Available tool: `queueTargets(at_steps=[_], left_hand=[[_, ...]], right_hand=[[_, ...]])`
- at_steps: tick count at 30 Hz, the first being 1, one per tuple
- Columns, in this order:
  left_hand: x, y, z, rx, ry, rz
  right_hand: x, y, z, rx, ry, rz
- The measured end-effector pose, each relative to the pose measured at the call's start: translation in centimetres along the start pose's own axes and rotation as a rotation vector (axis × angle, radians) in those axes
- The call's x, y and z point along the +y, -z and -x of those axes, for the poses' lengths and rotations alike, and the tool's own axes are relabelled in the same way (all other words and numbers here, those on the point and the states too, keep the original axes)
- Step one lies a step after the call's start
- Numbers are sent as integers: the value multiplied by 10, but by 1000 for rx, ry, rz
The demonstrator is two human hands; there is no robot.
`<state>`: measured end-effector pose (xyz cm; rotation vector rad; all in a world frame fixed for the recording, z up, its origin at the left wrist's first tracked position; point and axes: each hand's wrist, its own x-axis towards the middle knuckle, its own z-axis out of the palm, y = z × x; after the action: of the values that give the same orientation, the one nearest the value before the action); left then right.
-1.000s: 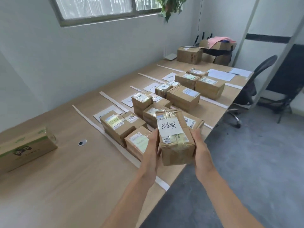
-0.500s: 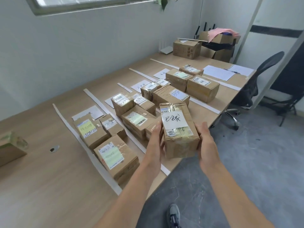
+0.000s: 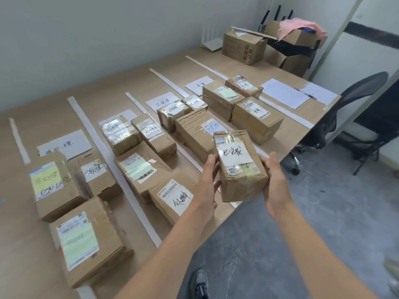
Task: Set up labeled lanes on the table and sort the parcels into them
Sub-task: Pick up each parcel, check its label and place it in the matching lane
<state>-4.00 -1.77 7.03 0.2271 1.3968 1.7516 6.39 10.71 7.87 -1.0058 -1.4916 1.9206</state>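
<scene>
- Fingers (image 3: 210, 167) of the left hand (image 3: 207, 180) lie flat against the left side of a taped parcel (image 3: 239, 167); those of the right hand (image 3: 275, 182) press its right side, so the parcel is clamped between both hands
- Parcel sits right of centre in the frame, held above the near edge of the surface (image 3: 121, 83), partly over the grey floor (image 3: 313, 223); it touches nothing below; a white label (image 3: 234, 154) with handwriting faces up on its top
- White strips (image 3: 95, 137) run from lower centre toward the upper left and upper middle, splitting the surface into lanes; a handwritten sheet (image 3: 67, 143) lies at the far end of the leftmost lane, another sheet (image 3: 163, 101) further right
- Left lane, lower left of the frame: three boxes, the nearest box (image 3: 90, 242) with a pale green slip, one with a yellow slip (image 3: 46, 180) behind it
- Middle lanes hold more labelled boxes, close together, some touching; a flat ribbed box (image 3: 194, 130) lies just behind the held parcel
- Upper right: large open cartons (image 3: 244, 46), a pink cloth (image 3: 300, 26) draped over one; loose papers (image 3: 285, 96) near the surface's far right corner
- Right edge: a black chair (image 3: 356, 100) on the floor; a shoe (image 3: 199, 283) shows at bottom centre
</scene>
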Motion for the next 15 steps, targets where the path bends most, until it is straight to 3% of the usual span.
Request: queueTargets(at_steps=[8,15], left_hand=[[-28,-33,-49,88,24,-36],[-64,-67,-93,282,41,41]], right_hand=[[2,40,-67,-150,-126,81],[18,70,-133,-273,-246,155]])
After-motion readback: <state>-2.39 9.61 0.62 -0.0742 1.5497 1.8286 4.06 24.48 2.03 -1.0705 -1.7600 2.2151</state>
